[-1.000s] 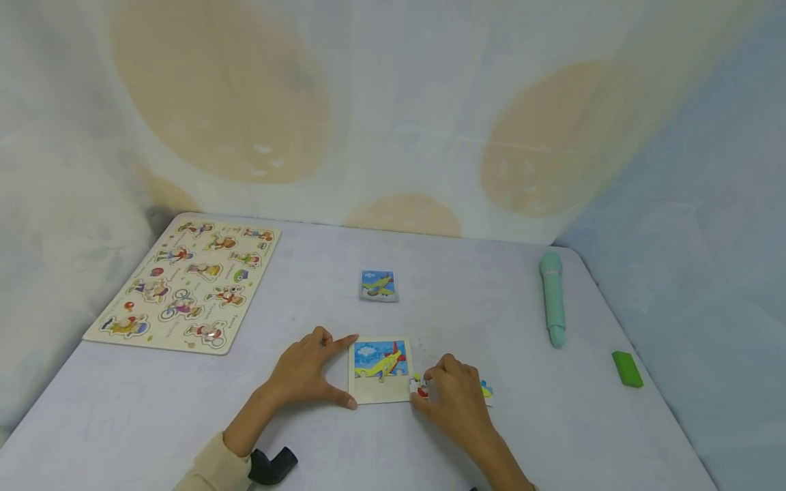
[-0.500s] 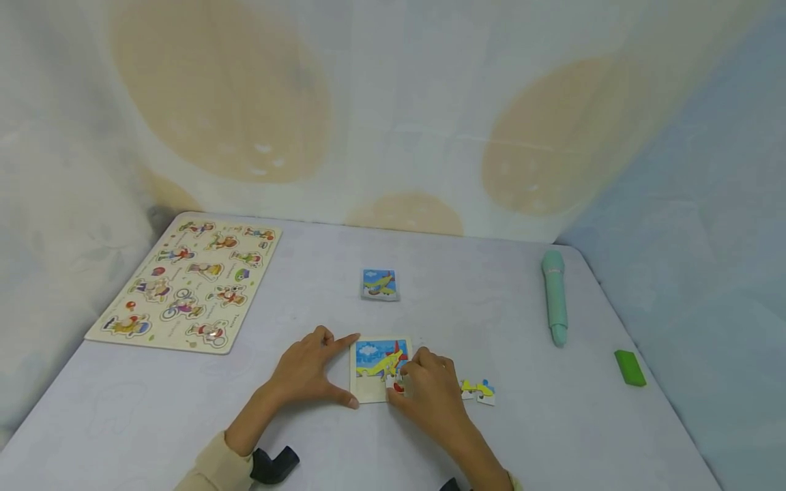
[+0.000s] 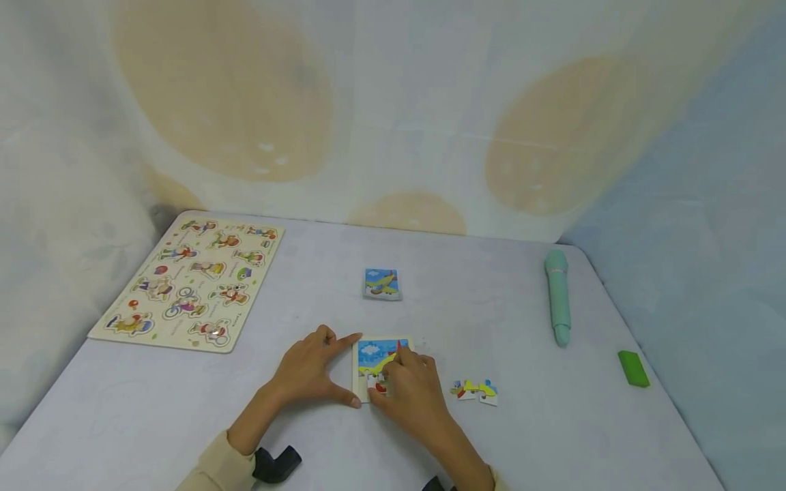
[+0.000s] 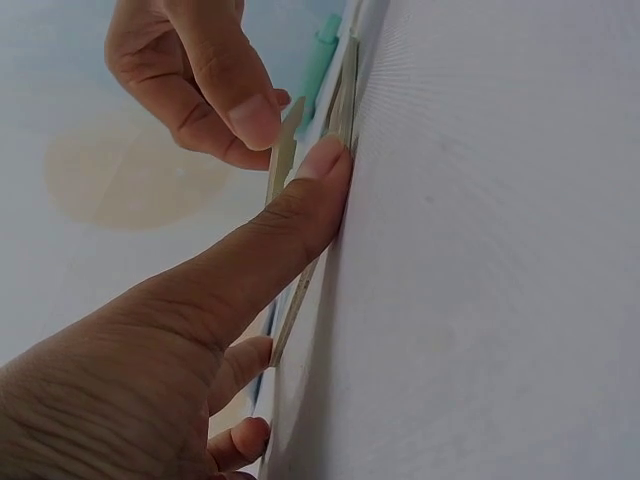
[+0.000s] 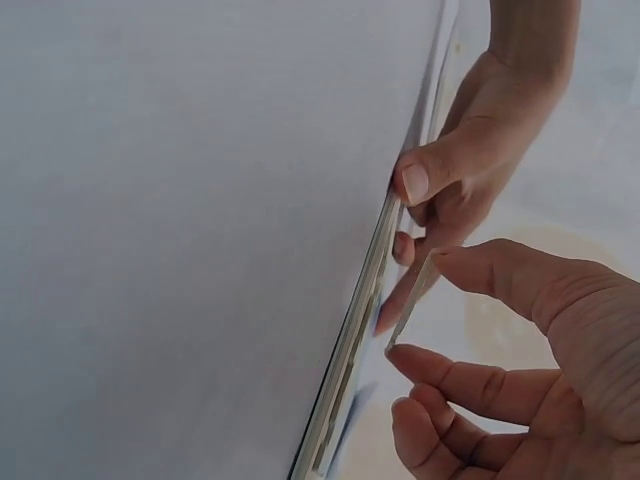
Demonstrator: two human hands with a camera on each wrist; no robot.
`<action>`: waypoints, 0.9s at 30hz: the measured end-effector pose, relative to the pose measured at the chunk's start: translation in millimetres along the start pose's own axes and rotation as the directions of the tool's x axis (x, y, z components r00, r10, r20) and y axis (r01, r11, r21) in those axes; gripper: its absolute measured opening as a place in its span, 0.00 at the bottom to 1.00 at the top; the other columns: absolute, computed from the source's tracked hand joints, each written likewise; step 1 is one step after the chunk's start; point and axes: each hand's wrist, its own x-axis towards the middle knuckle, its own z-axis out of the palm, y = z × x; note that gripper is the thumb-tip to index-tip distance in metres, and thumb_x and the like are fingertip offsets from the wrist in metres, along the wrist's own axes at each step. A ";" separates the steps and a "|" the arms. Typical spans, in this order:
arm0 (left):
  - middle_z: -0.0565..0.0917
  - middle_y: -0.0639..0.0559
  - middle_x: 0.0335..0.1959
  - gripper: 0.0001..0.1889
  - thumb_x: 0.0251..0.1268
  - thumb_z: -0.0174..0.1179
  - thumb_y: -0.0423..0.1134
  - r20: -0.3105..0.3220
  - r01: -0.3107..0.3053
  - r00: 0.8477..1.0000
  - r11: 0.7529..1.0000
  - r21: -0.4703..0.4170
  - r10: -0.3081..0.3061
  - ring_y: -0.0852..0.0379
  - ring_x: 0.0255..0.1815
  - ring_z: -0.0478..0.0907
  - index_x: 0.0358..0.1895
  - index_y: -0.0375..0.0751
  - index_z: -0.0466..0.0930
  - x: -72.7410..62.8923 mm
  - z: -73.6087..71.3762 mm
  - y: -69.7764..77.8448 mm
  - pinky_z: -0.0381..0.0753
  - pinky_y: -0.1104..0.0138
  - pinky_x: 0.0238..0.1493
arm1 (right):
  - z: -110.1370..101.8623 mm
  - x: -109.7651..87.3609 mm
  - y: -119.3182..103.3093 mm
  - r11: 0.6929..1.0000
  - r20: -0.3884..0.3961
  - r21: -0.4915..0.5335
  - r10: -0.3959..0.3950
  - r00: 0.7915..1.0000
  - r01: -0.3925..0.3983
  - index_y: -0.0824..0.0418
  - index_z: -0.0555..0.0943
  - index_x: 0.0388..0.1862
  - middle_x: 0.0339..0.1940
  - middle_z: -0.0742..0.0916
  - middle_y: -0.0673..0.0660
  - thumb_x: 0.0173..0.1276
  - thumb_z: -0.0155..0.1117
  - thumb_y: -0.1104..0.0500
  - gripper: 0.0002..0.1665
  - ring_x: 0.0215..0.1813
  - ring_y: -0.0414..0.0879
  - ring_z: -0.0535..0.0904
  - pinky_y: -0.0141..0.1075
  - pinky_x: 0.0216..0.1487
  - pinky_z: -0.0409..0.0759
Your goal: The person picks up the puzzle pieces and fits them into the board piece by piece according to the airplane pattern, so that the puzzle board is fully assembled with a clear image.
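Note:
In the head view, a small square jigsaw puzzle board (image 3: 355, 361) lies mid-table, its upper part filled with a yellow airplane on blue sky. My left hand (image 3: 310, 368) rests at its left side, index fingertip by the top corner and thumb by the bottom one. Over the board's lower part, my right hand (image 3: 410, 392) pinches a puzzle piece (image 3: 377, 383) with white and red on it. The right wrist view shows this piece (image 5: 412, 300) edge-on between thumb and finger, tilted above the board. My right fingers hide the board's right side.
Several loose puzzle pieces (image 3: 469, 388) lie right of the board. Behind it sits a small airplane picture square (image 3: 382, 284). A large figure puzzle board (image 3: 202, 273) is at the left; a mint-green microphone-shaped object (image 3: 558, 296) and green block (image 3: 634, 369) are at the right.
My right hand has moved left with the puzzle piece, from beside the board to over its lower part, uncovering the loose pieces. My left hand has stayed at the board's left side.

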 end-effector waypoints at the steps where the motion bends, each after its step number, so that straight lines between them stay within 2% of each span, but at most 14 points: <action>1: 0.64 0.56 0.40 0.57 0.23 0.72 0.78 -0.002 0.000 1.000 1.000 -0.002 0.000 0.60 0.30 0.60 0.70 0.62 0.72 -0.2 0.2 -0.2 0.59 0.70 0.29 | 0.8 0.8 -1.0 1.000 0.001 -0.003 -0.009 1.000 0.009 0.63 0.88 0.37 0.39 0.82 0.52 0.53 0.79 0.46 0.23 0.59 0.51 0.78 0.51 0.62 0.69; 4: 0.64 0.56 0.39 0.58 0.23 0.72 0.78 -0.004 -0.003 1.000 1.000 -0.006 0.003 0.60 0.30 0.59 0.70 0.62 0.72 -0.6 0.4 -0.2 0.59 0.70 0.29 | 3.3 2.9 -3.3 0.999 0.012 -0.031 -0.036 0.999 0.037 0.62 0.88 0.35 0.37 0.82 0.52 0.53 0.78 0.46 0.21 0.62 0.54 0.77 0.52 0.62 0.71; 11: 0.64 0.55 0.39 0.58 0.24 0.72 0.78 -0.002 -0.011 1.000 1.000 -0.009 0.011 0.60 0.30 0.59 0.70 0.60 0.72 -1.0 1.5 0.1 0.59 0.70 0.29 | 7.9 1.6 -5.6 0.989 0.054 -0.123 -0.078 0.995 0.085 0.62 0.87 0.36 0.39 0.81 0.54 0.55 0.77 0.41 0.25 0.50 0.50 0.80 0.52 0.60 0.72; 17: 0.64 0.56 0.39 0.57 0.24 0.71 0.78 0.005 -0.010 1.000 1.000 0.001 0.010 0.60 0.31 0.59 0.70 0.61 0.72 -0.7 2.2 0.4 0.59 0.70 0.29 | 1.5 -7.9 -3.0 0.982 0.063 -0.163 -0.090 0.994 0.099 0.58 0.86 0.49 0.40 0.79 0.52 0.57 0.75 0.38 0.30 0.51 0.48 0.78 0.52 0.62 0.69; 23: 0.65 0.55 0.39 0.58 0.25 0.71 0.78 0.016 -0.001 1.000 1.000 -0.001 0.001 0.59 0.32 0.60 0.70 0.61 0.71 0.0 -0.4 1.2 0.59 0.69 0.30 | -5.0 -22.6 3.7 0.961 0.173 -0.192 -0.165 0.971 0.197 0.42 0.80 0.64 0.41 0.75 0.51 0.60 0.68 0.33 0.34 0.48 0.45 0.72 0.56 0.65 0.65; 27: 0.65 0.55 0.40 0.58 0.25 0.72 0.78 0.023 0.012 1.000 1.000 -0.002 -0.012 0.59 0.32 0.61 0.71 0.61 0.71 0.1 -0.4 0.8 0.60 0.69 0.31 | -3.3 -26.6 5.4 0.944 0.222 -0.230 -0.185 0.957 0.235 0.38 0.76 0.68 0.45 0.74 0.54 0.61 0.64 0.30 0.37 0.52 0.48 0.71 0.57 0.65 0.63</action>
